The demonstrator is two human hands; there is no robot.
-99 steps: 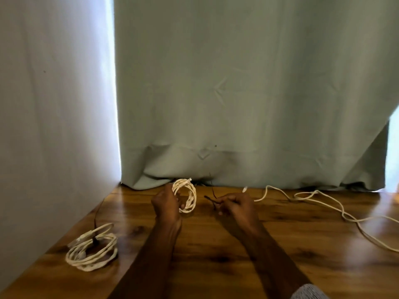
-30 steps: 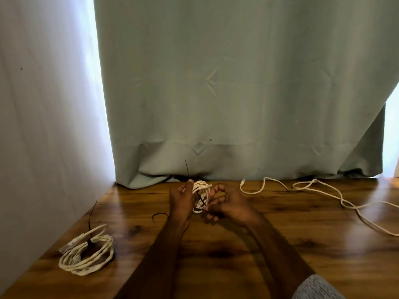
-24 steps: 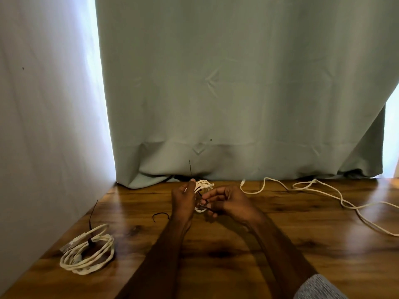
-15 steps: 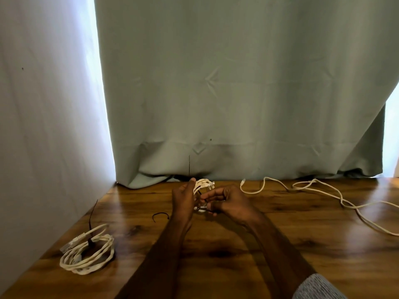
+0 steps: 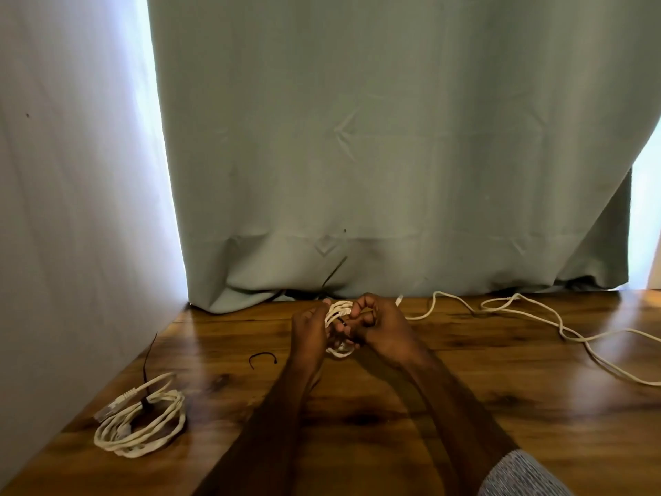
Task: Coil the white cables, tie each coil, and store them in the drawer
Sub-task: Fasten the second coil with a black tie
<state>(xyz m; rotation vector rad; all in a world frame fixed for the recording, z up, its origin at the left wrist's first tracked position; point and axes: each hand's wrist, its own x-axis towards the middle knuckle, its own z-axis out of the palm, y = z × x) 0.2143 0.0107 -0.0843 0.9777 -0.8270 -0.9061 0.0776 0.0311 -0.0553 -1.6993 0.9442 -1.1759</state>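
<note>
my left hand (image 5: 308,329) grips the coil (image 5: 339,347) above the table (image 5: 465,406); my right hand (image 5: 381,329) pinches a black tie (image 5: 334,272) on the coil.

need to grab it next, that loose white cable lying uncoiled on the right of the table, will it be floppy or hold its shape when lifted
Probably floppy: the loose white cable snakes over the table in slack, uneven curves, so it should sag and trail when lifted. It looks thin, so likely light. Pushed, it would probably bunch up rather than slide as one piece. The tied coil shows that similar cable bends readily into loops.
</note>
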